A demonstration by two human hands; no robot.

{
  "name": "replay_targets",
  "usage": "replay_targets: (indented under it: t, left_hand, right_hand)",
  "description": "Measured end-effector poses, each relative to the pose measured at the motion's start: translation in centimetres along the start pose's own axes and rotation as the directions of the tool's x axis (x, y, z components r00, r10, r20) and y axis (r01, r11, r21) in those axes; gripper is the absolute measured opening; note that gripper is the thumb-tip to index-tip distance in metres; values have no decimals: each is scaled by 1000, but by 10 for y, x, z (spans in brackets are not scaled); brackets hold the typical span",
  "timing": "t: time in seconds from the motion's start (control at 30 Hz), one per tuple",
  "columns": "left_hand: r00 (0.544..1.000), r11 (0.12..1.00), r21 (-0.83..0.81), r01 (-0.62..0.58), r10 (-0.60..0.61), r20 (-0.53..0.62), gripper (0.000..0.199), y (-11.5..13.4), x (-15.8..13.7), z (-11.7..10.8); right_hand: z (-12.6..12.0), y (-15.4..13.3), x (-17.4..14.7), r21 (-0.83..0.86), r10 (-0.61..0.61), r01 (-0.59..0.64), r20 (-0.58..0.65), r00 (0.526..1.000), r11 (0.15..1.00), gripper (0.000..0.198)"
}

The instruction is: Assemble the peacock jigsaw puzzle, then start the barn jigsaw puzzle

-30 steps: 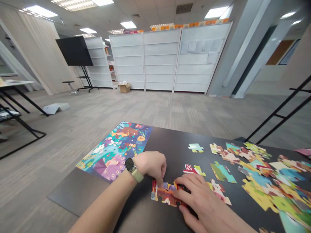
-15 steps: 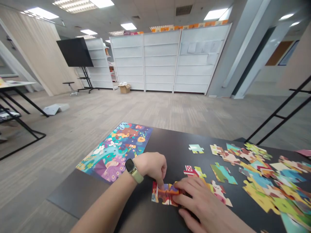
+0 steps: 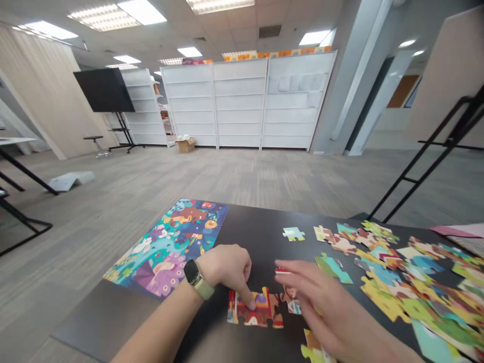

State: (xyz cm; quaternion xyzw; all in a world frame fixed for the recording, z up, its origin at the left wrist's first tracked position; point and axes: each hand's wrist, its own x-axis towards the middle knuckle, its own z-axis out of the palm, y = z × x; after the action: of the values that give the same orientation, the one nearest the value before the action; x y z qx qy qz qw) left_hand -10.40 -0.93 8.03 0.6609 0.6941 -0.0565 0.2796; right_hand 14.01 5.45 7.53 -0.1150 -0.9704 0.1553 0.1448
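Note:
My left hand [image 3: 229, 267], with a watch [image 3: 192, 272] on its wrist, has its index finger pressed down on a small block of joined puzzle pieces [image 3: 260, 318]. Its other fingers are curled in. My right hand [image 3: 315, 295] hovers just right of that block, open, its fingers stretched out and empty. Beneath and beside those fingers a loose puzzle piece [image 3: 293, 306] lies close to the block's right edge. Another loose puzzle piece [image 3: 313, 348] sits nearer to me, partly covered by the right hand. A red piece behind the fingertips is mostly hidden.
A spread pile of puzzle pieces [image 3: 393, 292] covers the table's right side. A light-blue piece [image 3: 294, 234] lies apart, farther back. At left lies a colourful picture sheet [image 3: 170, 252] on the black table [image 3: 94, 312]. A black metal stand [image 3: 412, 176] rises beyond the right side.
My right hand has lifted off the joined pieces and moved right, opening out. My left index finger stays on them. The view has shifted slightly to the right.

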Motion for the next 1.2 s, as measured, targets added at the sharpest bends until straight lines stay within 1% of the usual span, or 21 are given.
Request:
replay_targets:
  t: [0.03, 0.07, 0.1, 0.2, 0.3, 0.37, 0.47, 0.57, 0.73, 0.9, 1.07, 1.2]
  left_hand:
    - [1000, 1000, 19, 1, -1, -9, 41, 0, 0, 1]
    - [1000, 999, 38, 0, 1, -19, 42, 1, -1, 1]
    - [1000, 999, 50, -7, 9, -29, 44, 2, -1, 2]
    - [996, 997, 65, -46, 51, -74, 54, 6, -3, 6]
    - [982, 989, 65, -135, 142, -125, 67, 13, -4, 15]
    - [970, 979, 82, -186, 196, -142, 70, 19, -4, 20]
    - [968, 972, 116, -203, 217, -127, 65, 25, -4, 24]
    - [971, 972, 125, -201, 215, -107, 60, 26, -2, 23]
    - [946, 959, 142, -245, 269, -183, 59, 25, 1, 20]
    - [922, 952, 102, -288, 304, -239, 58, 26, 8, 21]
    - [910, 945, 77, -318, 327, -254, 55, 24, 13, 23]
    - [894, 929, 63, -365, 368, -255, 56, 22, 15, 22]
  right_hand:
    - [-6, 9, -4, 3, 56, -56, -85, 995, 998, 41]
    - [-11, 18, -9, 7, 104, -104, -140, 985, 995, 38]
    - [-14, 25, -13, 12, 136, -136, -154, 979, 991, 34]
    - [-14, 38, -24, 43, 157, -154, -70, 985, 987, 28]
    - [-2, 40, -28, 108, 159, -159, 10, 987, 981, 28]
    - [4, 38, -28, 146, 159, -164, 45, 986, 976, 28]
    - [6, 35, -26, 178, 145, -156, 74, 987, 972, 28]
    - [3, 33, -27, 187, 149, -164, 90, 985, 969, 29]
    - [5, 30, -30, 191, 143, -157, 83, 986, 969, 31]
    - [7, 26, -32, 209, 138, -154, 89, 986, 966, 34]
    - [7, 22, -30, 187, 88, -111, 128, 988, 976, 36]
    - [8, 22, -29, 179, 89, -114, 140, 986, 977, 35]
